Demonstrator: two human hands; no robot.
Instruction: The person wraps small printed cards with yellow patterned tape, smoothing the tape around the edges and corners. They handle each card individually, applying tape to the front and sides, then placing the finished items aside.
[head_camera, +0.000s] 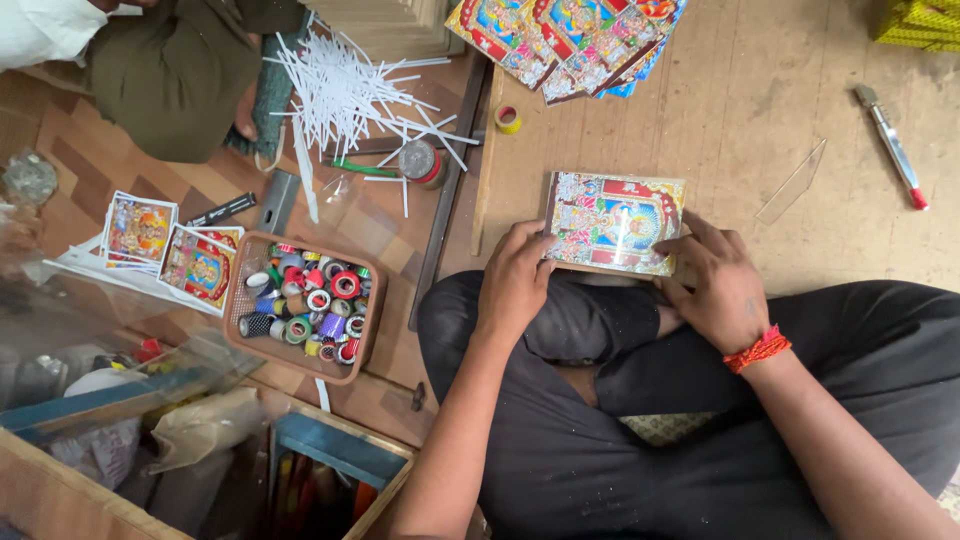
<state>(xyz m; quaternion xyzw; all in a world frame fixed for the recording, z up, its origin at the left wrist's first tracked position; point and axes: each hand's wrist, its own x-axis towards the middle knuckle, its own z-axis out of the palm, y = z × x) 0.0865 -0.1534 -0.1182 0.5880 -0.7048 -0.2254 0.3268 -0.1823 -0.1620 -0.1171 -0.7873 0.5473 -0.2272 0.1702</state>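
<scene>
Where the far left begins, loose picture cards (168, 248) fanned on the patterned floor, just left of a brown basket (240, 335) packed with coloured tape rolls (310, 305). Above it, heap of white strips (345, 90); metal tin (418, 160) and small yellow tape roll (508, 119) nearby. Centre: left hand (513, 285) gripping left edge of colourful picture panel (613, 222), thumb on top, fingers curled under. Panel flat on wooden board floor (760, 110), just ahead of crossed legs in black trousers. Right hand (715, 285), red thread at wrist, fingers spread, pressing panel's right edge and lower corner. Above, stack of similar prints (570, 40). Further right, clear glass offcut (792, 182), then red-tipped cutter (890, 145), well apart from both hands.
</scene>
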